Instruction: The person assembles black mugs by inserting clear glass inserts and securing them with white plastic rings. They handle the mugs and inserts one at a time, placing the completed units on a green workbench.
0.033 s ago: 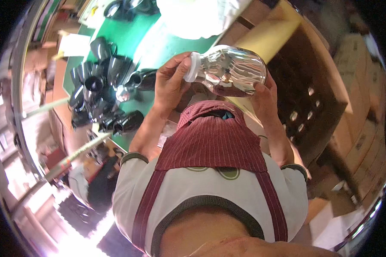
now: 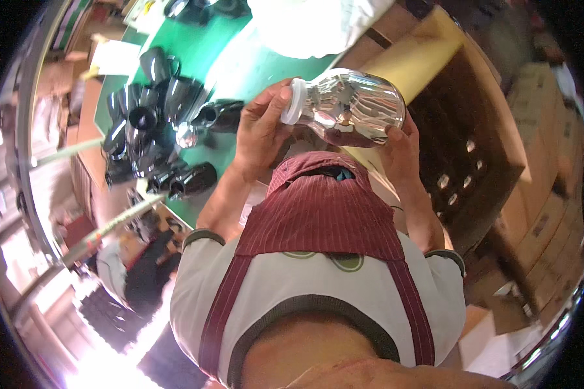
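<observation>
A shiny silvered glass flask liner (image 2: 353,107) lies sideways in the air in front of my apron, held between both hands. Its narrow neck, on the left, carries a translucent whitish ring (image 2: 294,102). My left hand (image 2: 264,123) is closed on that neck end, thumb on the ring. Around the rounded base, on the right, my right hand (image 2: 401,146) is closed, with some fingers hidden behind the glass. Just left of my left hand, a glossy black jug-like body (image 2: 222,117) lies on the green table (image 2: 209,146).
More glossy black jug-like bodies (image 2: 146,129) crowd the table's left side, with a small silvery round piece (image 2: 187,135) beside them. A white bag-like bundle (image 2: 311,29) sits at the far edge. To my right stands an open carton with dark dividers (image 2: 474,129); stacked cartons (image 2: 538,142) rise beyond.
My view has shifted slightly, so the table and cartons sit a little differently in the picture. Both hands keep the same hold on the flask liner.
</observation>
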Motion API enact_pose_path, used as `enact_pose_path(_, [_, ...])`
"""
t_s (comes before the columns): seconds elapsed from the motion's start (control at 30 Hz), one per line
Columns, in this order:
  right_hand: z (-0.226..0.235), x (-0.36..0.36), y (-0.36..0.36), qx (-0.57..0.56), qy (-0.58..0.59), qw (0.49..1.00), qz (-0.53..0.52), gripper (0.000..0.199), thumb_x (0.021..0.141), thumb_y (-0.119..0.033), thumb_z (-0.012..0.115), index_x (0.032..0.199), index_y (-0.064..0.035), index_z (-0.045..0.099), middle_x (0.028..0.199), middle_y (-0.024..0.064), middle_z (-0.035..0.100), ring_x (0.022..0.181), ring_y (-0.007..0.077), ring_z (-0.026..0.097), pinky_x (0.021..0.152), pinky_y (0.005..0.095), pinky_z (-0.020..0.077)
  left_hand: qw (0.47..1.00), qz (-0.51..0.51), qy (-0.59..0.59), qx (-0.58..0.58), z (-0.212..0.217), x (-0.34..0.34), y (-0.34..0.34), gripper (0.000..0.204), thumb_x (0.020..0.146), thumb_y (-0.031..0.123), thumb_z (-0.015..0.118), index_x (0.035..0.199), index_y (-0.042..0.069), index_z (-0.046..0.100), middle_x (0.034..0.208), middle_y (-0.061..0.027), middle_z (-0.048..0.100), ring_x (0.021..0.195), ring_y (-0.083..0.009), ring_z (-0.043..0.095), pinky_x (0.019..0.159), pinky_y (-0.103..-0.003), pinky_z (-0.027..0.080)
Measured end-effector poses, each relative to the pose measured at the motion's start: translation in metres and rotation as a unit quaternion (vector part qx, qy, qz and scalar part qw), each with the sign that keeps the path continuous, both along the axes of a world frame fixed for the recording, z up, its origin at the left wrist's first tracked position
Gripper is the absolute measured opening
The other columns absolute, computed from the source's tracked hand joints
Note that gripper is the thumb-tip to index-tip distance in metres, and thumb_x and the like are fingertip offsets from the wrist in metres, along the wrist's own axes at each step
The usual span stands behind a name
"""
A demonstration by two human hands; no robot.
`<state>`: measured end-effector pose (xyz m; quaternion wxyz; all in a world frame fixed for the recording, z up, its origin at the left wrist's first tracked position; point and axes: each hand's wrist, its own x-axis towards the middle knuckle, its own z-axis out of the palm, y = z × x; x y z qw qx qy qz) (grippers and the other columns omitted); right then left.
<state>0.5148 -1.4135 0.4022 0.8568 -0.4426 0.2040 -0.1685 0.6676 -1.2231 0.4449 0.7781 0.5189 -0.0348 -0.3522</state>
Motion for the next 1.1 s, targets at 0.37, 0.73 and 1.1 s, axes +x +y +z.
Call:
enact_pose_path(0.37, [-0.017,0.107,0.053,0.141,0.074,0.971,0.177,0.042,0.100,-0.024,0.049,0.133,0.0014,0.048,0.130,0.0206,0.058,0.119,0.0289,0.060,0.102,0.0431,0.0528,0.960,0.259,-0.073,0.083,-0.045,-0.004,0.043,0.056,0.109,0.047,0.030,0.149,0.010,0.044,0.144,-0.0133,0.050,0.137,-0.0258,0.042,0.113,-0.047,0.034])
enact_pose_path(0.73, [-0.044,0.187,0.062,0.077,0.158,0.964,0.200,0.042,0.095,-0.024,0.062,0.129,-0.0025,0.051,0.121,0.0126,0.061,0.109,0.0240,0.065,0.089,0.0397,0.0585,0.627,-0.089,-0.466,0.618,-0.192,0.136,0.189,0.107,0.057,0.046,0.090,0.149,0.022,0.041,0.138,-0.0158,0.048,0.128,-0.0371,0.045,0.110,-0.053,0.034])
enact_pose_path(1.1, [-0.047,0.236,0.072,0.153,0.152,0.959,0.182,0.058,0.098,-0.052,0.047,0.139,-0.0105,0.047,0.135,0.0119,0.057,0.116,0.0291,0.062,0.094,0.0511,0.0548,0.886,0.283,-0.310,0.196,-0.012,0.191,0.244,0.097,0.074,0.058,0.079,0.147,0.003,0.047,0.139,-0.0161,0.057,0.125,-0.0268,0.058,0.110,-0.040,0.044])
